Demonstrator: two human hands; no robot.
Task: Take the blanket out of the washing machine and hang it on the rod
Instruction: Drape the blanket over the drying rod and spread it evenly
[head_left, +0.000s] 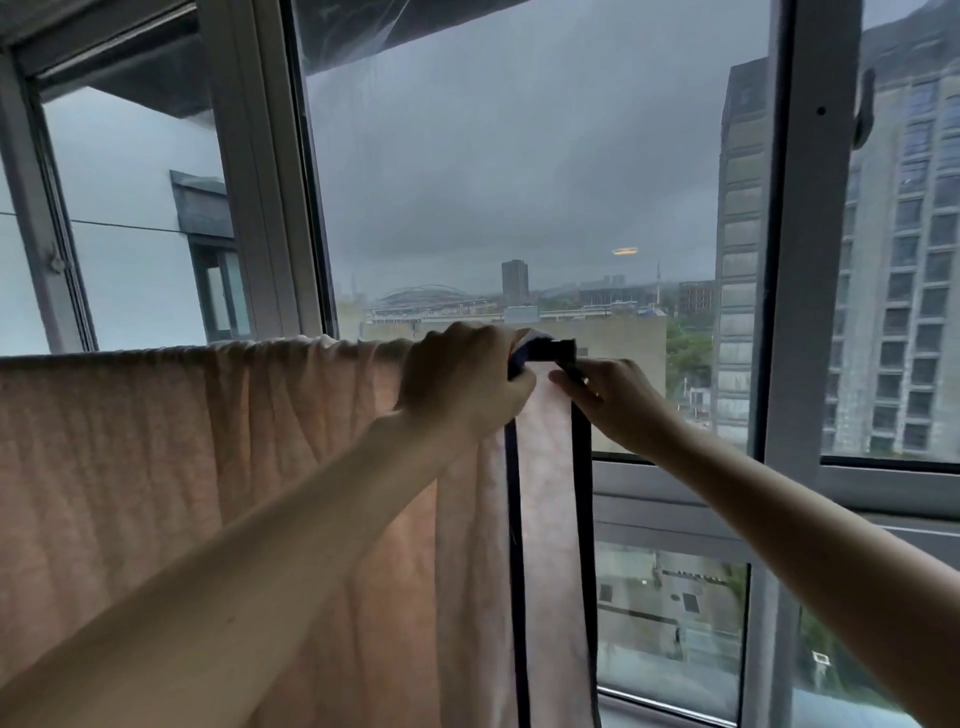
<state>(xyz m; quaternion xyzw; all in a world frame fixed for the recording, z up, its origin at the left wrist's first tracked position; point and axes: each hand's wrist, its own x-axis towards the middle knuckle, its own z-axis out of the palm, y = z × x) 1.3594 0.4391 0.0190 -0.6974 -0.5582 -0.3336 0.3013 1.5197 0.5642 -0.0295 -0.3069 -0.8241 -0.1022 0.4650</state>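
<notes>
A pale pink blanket (156, 467) with a dark blue border hangs in bunched folds over a horizontal rod. Only the rod's dark end (563, 347) shows; the rest is hidden under the cloth. My left hand (462, 379) grips the blanket on top of the rod near that end. My right hand (618, 400) pinches the dark border strip just below the rod's end. A flat panel of the blanket (548, 519) hangs straight down between two dark border strips.
Large window panes in grey frames (795, 312) stand right behind the rod, with a sill rail (727, 488) at the lower right. Tall buildings and a dark sky lie outside. The blanket fills the left half of the view.
</notes>
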